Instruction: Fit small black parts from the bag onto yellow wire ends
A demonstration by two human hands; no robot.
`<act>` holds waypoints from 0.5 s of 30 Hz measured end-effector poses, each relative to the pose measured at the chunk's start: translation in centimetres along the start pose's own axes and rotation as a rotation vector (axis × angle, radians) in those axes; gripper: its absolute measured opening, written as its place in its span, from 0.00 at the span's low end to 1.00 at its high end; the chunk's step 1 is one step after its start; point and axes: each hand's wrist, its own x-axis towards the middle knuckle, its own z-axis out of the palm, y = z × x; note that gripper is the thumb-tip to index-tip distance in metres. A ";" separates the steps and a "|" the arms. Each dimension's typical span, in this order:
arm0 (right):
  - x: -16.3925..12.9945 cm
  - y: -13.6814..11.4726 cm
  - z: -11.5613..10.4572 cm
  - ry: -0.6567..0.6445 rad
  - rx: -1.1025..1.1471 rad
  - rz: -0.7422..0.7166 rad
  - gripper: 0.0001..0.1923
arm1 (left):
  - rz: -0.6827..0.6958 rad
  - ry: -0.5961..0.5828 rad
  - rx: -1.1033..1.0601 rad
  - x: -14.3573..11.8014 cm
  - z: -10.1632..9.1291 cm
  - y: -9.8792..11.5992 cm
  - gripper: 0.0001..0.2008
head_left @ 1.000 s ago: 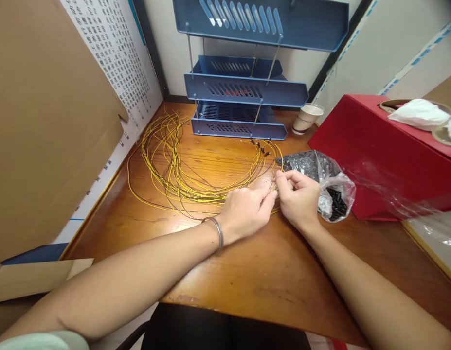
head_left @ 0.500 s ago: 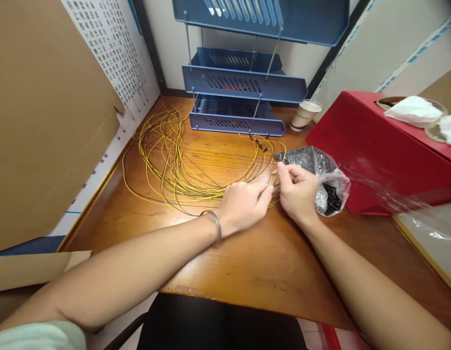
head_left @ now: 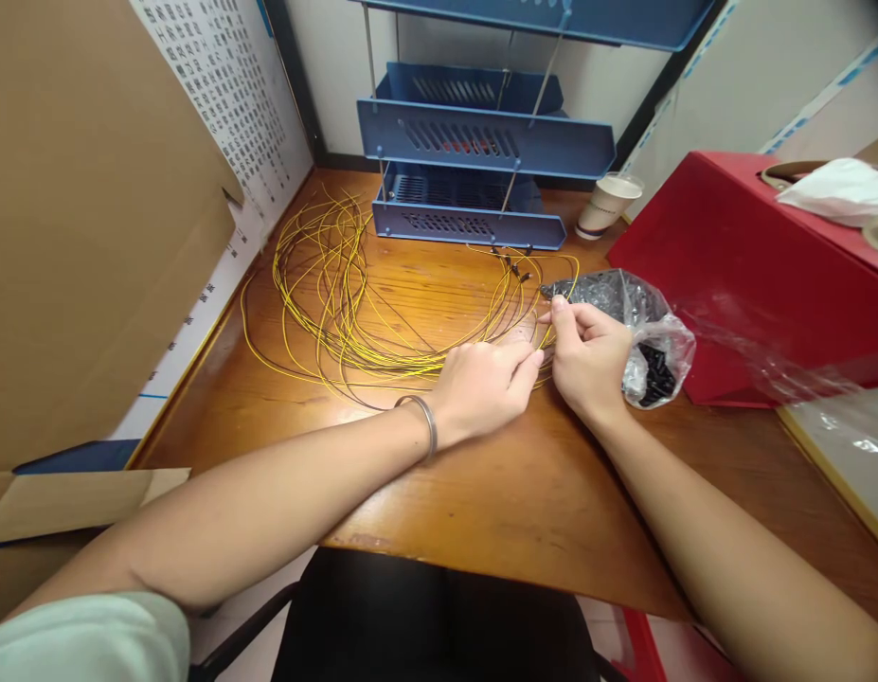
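Note:
A loose coil of thin yellow and dark wires (head_left: 339,303) lies on the wooden desk (head_left: 524,493). My left hand (head_left: 485,386), with a metal bangle on the wrist, pinches a yellow wire near its end. My right hand (head_left: 587,355) meets it fingertip to fingertip and pinches the same wire end; whether a small part is between the fingers I cannot tell. Just right of my right hand lies a clear plastic bag (head_left: 641,332) holding small black parts. Several wire ends with dark tips (head_left: 513,265) rest behind my hands.
A blue tiered letter tray (head_left: 481,152) stands at the back of the desk, a paper cup (head_left: 607,204) beside it. A red box (head_left: 758,275) with white tissue on top fills the right side. Cardboard (head_left: 90,218) leans on the left. A dark chair seat (head_left: 424,625) shows below.
My hands have stayed together on the wire end, the right fingers shifting slightly upward. The view has tilted down a little, so the tray sits higher in the picture.

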 end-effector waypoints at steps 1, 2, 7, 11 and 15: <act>0.0 0.0 0.0 0.000 0.002 0.006 0.20 | -0.004 -0.002 0.001 0.0 0.0 0.0 0.21; 0.0 -0.1 0.0 -0.008 0.004 0.006 0.21 | -0.012 -0.005 0.001 0.0 0.0 0.0 0.21; -0.4 -0.3 -0.1 -0.113 0.011 -0.057 0.22 | -0.039 0.001 -0.021 0.2 0.0 -0.1 0.20; -0.3 -0.4 -0.1 -0.077 -0.004 -0.064 0.21 | -0.026 0.019 -0.039 0.1 0.1 -0.2 0.20; 0.0 -0.3 0.0 -0.011 0.044 -0.006 0.20 | -0.023 0.027 -0.087 0.1 0.2 -0.2 0.20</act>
